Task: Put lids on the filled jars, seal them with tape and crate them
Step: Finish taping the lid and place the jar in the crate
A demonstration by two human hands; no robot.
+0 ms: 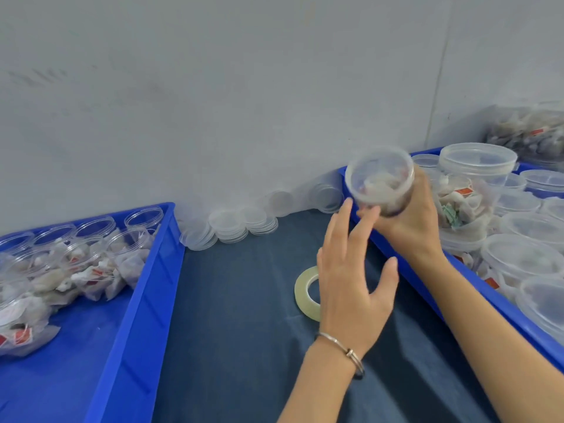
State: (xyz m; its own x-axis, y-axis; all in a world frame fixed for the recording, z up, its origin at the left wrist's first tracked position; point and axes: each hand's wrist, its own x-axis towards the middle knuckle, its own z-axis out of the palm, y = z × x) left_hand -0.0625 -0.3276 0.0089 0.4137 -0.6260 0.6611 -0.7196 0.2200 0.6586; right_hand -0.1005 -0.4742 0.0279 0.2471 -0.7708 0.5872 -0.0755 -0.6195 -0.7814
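Jar (380,181) with a lid on is gripped by the right hand (409,218), over the edge of the right blue crate (396,248). Left hand (351,288) is open just below it, fingers spread, covering part of the tape roll (305,288).

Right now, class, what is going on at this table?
A person is packing filled jars. Their right hand holds one lidded jar tilted above the edge of the right blue crate, which holds other lidded jars. The open left hand reaches toward it. A tape roll lies on the dark cloth. Loose lids are stacked by the wall.
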